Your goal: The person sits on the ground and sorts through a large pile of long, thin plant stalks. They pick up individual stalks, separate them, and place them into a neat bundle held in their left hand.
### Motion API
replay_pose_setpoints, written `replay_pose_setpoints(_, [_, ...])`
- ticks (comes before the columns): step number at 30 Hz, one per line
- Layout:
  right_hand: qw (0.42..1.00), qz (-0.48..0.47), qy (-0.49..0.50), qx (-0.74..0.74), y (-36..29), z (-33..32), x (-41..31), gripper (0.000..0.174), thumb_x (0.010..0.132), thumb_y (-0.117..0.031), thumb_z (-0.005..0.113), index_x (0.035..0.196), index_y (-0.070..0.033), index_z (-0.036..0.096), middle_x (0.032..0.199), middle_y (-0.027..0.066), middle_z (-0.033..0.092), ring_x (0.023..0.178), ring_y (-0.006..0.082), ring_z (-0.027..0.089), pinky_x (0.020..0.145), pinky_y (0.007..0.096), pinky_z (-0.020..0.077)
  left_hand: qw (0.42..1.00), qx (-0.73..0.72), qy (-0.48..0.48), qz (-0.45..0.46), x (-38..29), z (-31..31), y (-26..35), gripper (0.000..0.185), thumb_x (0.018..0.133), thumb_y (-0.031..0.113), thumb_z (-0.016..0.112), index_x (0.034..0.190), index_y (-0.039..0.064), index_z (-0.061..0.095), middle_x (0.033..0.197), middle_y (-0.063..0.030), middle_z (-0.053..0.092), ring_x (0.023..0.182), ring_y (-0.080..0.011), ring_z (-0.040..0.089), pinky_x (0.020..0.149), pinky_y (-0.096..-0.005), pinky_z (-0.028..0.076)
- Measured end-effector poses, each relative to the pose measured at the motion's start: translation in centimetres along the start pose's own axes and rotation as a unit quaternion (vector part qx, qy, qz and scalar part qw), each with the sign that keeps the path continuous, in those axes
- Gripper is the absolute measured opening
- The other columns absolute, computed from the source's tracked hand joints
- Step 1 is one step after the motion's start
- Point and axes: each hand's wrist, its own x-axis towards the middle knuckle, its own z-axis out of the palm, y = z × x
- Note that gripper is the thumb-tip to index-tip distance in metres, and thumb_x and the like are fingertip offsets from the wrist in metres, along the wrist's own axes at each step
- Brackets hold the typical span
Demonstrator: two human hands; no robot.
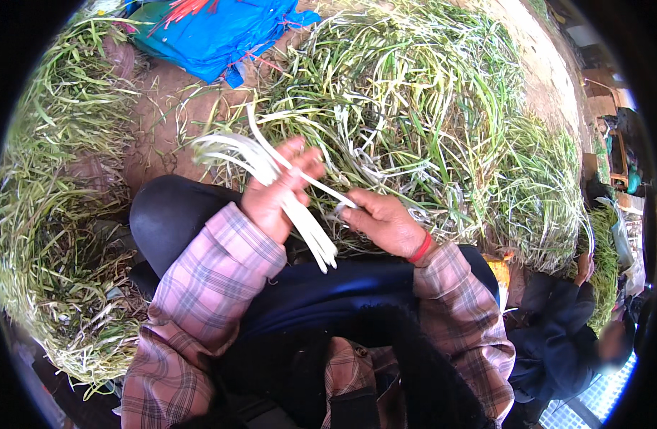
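Observation:
My left hand holds a small bunch of pale leafy stalks across the palm. Their white ends point down to the right, and their upper ends are blurred. One separate pale stalk runs from between the fingers and thumb of my left hand to my right hand. The thumb and index finger of my right hand pinch its lower end, where a whitish shred hangs. A red band circles my right wrist. Both hands are above my lap, in front of a large heap of green and yellowish leafy stalks.
More leafy stalks lie heaped on the left. A blue plastic sheet or bag with reddish ties lies on the bare ground beyond. At the right, another person in dark clothing sits near more greens, one hand around pale stalks.

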Motion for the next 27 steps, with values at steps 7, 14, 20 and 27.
replay_pose_setpoints(7, [0.984, -0.009, 0.041, 0.173, 0.0, 1.5, 0.4, 0.018, 0.082, -0.014, 0.052, 0.098, -0.006, 0.048, 0.066, 0.0006, 0.049, 0.056, 0.007, 0.047, 0.052, 0.0226, 0.039, 0.993, 0.1, -0.069, 0.012, -0.7, -0.4, -0.7, 0.015, 0.082, 0.02, 0.053, 0.093, 0.01, 0.05, 0.092, -0.0098, 0.059, 0.09, -0.0177, 0.056, 0.06, -0.0217, 0.044])
replay_pose_setpoints(14, [0.99, 0.066, 0.05, -0.11, 2.3, -2.0, -0.2, 0.02, 0.084, -0.024, 0.048, 0.083, -0.004, 0.052, 0.061, 0.0048, 0.054, 0.056, 0.0131, 0.052, 0.054, 0.0278, 0.0428, 0.987, 0.091, 0.086, 0.102, 0.1, -0.8, 1.2, 0.021, 0.084, 0.027, 0.051, 0.088, 0.006, 0.051, 0.084, -0.0086, 0.06, 0.079, -0.0188, 0.058, 0.066, -0.027, 0.046])
replay_pose_setpoints(20, [0.912, 0.152, 0.312, -0.218, 4.6, -8.6, -2.0, 0.024, 0.078, -0.018, 0.054, 0.099, -0.008, 0.054, 0.079, 0.0084, 0.061, 0.07, 0.0224, 0.059, 0.062, 0.0312, 0.0468, 0.983, -0.067, 0.105, 0.132, 0.5, -2.3, 3.6, 0.021, 0.083, 0.026, 0.052, 0.094, 0.008, 0.048, 0.091, -0.0058, 0.056, 0.085, -0.02, 0.056, 0.065, -0.0272, 0.046])
replay_pose_setpoints(27, [0.971, -0.051, -0.104, 0.211, -0.6, 0.1, 0.5, 0.047, 0.087, -0.032, 0.043, 0.126, -0.01, 0.03, 0.108, 0.0027, 0.046, 0.081, 0.0078, 0.047, 0.067, 0.0215, 0.0405, 0.998, 0.016, -0.038, -0.048, -0.9, -0.6, 1.1, 0.033, 0.077, 0.024, 0.06, 0.103, 0.007, 0.049, 0.093, -0.0108, 0.058, 0.086, -0.0226, 0.058, 0.068, -0.0293, 0.049])
